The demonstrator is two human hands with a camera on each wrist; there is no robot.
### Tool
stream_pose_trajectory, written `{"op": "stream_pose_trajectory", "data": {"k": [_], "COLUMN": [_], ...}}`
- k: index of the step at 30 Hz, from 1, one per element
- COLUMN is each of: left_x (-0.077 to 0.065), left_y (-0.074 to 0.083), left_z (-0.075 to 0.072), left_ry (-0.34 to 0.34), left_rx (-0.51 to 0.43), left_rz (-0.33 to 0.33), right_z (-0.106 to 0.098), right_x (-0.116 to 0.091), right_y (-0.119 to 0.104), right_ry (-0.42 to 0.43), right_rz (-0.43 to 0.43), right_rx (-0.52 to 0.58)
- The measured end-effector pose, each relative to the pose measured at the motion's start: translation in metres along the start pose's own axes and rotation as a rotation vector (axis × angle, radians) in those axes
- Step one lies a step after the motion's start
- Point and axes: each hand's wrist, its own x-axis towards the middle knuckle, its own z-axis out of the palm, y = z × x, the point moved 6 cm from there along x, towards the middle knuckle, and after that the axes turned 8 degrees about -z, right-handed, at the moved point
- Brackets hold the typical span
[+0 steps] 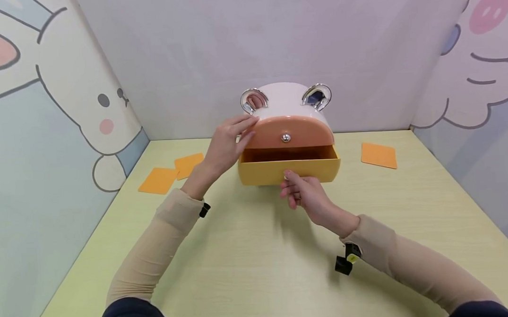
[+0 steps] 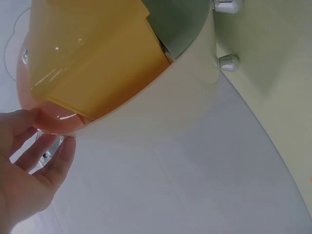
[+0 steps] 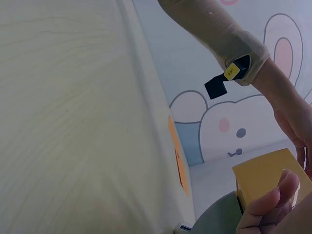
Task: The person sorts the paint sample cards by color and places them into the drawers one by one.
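Note:
A white storage box (image 1: 285,98) with shiny round ears stands at the back of the table. Its orange upper drawer (image 1: 270,135) is closed, with a silver knob (image 1: 285,137). Below, the yellow drawer (image 1: 259,173) is pulled out, its top open; in the left wrist view the drawer (image 2: 97,58) juts forward. My left hand (image 1: 228,144) touches the box's upper left edge by the ear, fingers nearly straight. My right hand (image 1: 308,197) pinches the knob on the yellow drawer's front between thumb and fingers, mostly hiding it. In the right wrist view, the fingers (image 3: 265,204) overlap the drawer.
Two orange square cards (image 1: 158,180) lie at the left of the table, one slightly over the other. Another orange card (image 1: 378,155) lies at the right. Panels with cartoon animals (image 1: 107,103) stand along the table's sides, and a pale wall (image 1: 232,46) rises behind.

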Motion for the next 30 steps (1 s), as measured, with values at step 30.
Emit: {"op": "stream_pose_trajectory", "data": {"k": [30], "left_x": [0.000], "left_y": [0.001], "left_z": [-0.001], "left_ry": [0.012], "left_rx": [-0.006], "left_rz": [-0.007], "right_z": [-0.014], "right_x": [0.049], "right_y": [-0.002], "right_ry": [-0.083], "right_rz": [0.026], "right_rx": [0.034]}}
